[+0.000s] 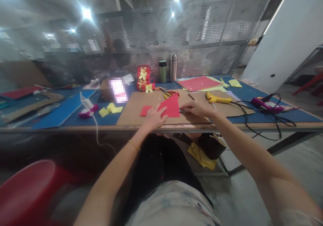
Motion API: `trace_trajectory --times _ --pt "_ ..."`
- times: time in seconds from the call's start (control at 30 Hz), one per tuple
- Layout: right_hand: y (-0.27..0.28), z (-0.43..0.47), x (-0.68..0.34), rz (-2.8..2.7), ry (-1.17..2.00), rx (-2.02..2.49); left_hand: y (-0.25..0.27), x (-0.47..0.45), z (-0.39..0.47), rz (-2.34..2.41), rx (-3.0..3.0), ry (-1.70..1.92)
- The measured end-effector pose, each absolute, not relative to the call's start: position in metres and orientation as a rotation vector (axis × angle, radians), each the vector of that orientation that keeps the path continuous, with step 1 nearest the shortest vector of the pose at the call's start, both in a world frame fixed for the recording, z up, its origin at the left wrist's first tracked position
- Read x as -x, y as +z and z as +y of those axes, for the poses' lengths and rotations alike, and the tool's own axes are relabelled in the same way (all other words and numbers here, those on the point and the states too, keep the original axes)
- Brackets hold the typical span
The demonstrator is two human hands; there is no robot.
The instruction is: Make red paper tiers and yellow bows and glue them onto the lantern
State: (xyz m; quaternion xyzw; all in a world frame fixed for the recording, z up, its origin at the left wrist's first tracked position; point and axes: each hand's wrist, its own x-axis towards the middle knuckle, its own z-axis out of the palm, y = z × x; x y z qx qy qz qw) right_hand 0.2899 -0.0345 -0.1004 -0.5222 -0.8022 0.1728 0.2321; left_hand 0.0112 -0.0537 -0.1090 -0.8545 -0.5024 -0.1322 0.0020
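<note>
A folded-looking red sheet of paper (pixel 173 106) lies on a brown cardboard sheet (pixel 131 105) in front of me. My left hand (pixel 154 117) rests on its left part, fingers stretched out and pressing it down. Another bit of red paper (pixel 144 110) sticks out left of that hand. Close to the sheet's right edge is my right hand (pixel 193 108), its fingers drawn together near the cardboard. Whatever lies between those fingertips is too small to make out. Just behind the paper are scissors (pixel 171 94) with red and yellow handles.
A yellow glue gun (pixel 219 98) lies to the right, its black cord running to a purple power strip (pixel 267 105). Two bottles, one green (pixel 163 72) and one steel (pixel 173 68), stand behind. Red paper crafts (pixel 143 78) and yellow pieces (pixel 111 109) are on the left.
</note>
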Motion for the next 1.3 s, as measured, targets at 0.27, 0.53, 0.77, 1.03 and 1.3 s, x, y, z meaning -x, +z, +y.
trace_trajectory --times 0.27,0.53,0.77,1.03,1.3 --pt "-0.100 -0.085 -0.296 -2.407 0.435 1.290 -0.104 -0.018 -0.074 -1.508 2.656 -0.311" --pt "-0.112 -0.110 -0.299 -2.389 0.284 1.281 -0.091 -0.027 -0.064 -1.325 2.747 -0.356" --pt "-0.120 -0.114 -0.301 -2.351 0.311 1.228 -0.107 -0.021 -0.036 -1.343 2.961 -0.605" --pt "-0.120 -0.127 -0.307 -2.327 0.363 1.191 -0.113 -0.021 -0.030 -1.332 2.978 -0.647" --pt "-0.116 -0.125 -0.293 -2.230 0.321 1.238 -0.114 -0.020 -0.026 -1.317 3.005 -0.653"
